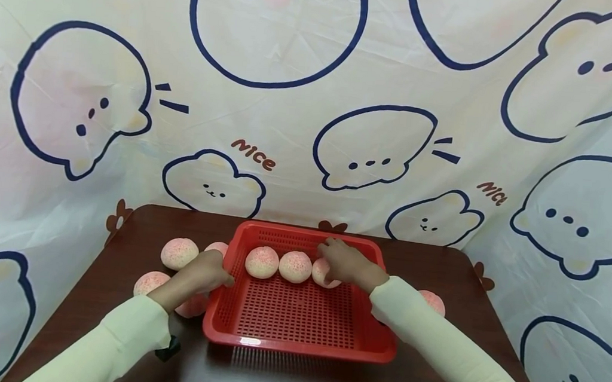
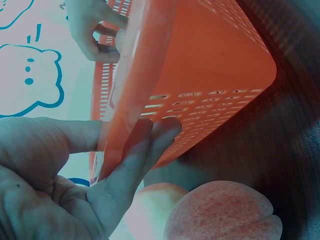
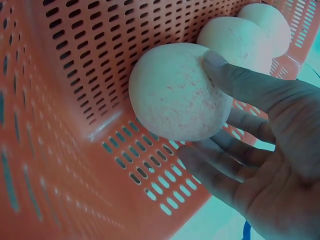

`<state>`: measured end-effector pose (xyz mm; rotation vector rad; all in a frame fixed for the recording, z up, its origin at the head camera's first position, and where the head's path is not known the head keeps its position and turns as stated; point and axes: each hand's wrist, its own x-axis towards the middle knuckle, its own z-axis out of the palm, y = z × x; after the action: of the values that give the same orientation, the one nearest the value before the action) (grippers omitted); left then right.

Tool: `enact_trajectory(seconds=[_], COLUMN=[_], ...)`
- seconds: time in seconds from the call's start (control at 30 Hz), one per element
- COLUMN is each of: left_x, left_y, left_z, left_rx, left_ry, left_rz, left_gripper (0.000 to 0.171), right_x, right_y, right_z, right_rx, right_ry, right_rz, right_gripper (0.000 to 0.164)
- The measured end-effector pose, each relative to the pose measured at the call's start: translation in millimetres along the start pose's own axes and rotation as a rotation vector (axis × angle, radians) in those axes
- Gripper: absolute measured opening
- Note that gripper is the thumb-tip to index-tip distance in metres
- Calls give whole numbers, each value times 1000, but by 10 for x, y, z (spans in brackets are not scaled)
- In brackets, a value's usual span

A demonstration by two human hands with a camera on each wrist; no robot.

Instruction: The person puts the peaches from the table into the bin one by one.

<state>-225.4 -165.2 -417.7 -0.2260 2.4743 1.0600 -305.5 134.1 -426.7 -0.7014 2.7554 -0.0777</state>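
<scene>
A red perforated plastic basket (image 1: 299,347) stands on the table, and my left hand (image 1: 196,281) pinches its left rim between thumb and fingers. Inside, a row of three pink-and-cream peaches lies along the back half: a left peach (image 1: 262,262), a middle peach (image 1: 295,267) and a right peach (image 3: 175,95). My right hand (image 1: 351,263) holds the right peach, thumb on one side and fingers on the other. In the left wrist view, a peach (image 2: 225,212) lies outside the basket, just past my left fingers.
Several peaches lie on the dark wooden table (image 1: 415,379) left of the basket, among them a back peach (image 1: 179,253) and a front peach (image 1: 191,308). Another peach (image 1: 432,301) sits to the right, partly behind my right sleeve. A printed cloth (image 1: 290,118) hangs around the table.
</scene>
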Motion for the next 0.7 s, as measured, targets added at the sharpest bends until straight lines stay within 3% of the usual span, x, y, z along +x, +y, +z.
enact_trajectory(seconds=[0.23, 0.5, 0.7], left_x=[-8, -17, -5], left_y=[-23, -34, -26], left_z=[15, -10, -7], left_rx=[16, 1, -1], left_ry=[3, 7, -4], left_rz=[16, 28, 11], left_gripper=[28, 28, 28], right_x=[-61, -159, -256], right_y=[123, 383, 618], right_z=[-151, -368, -457], right_rx=[19, -39, -17], right_ry=[4, 190, 251], right_rz=[-56, -118, -53], right_gripper=[51, 29, 29])
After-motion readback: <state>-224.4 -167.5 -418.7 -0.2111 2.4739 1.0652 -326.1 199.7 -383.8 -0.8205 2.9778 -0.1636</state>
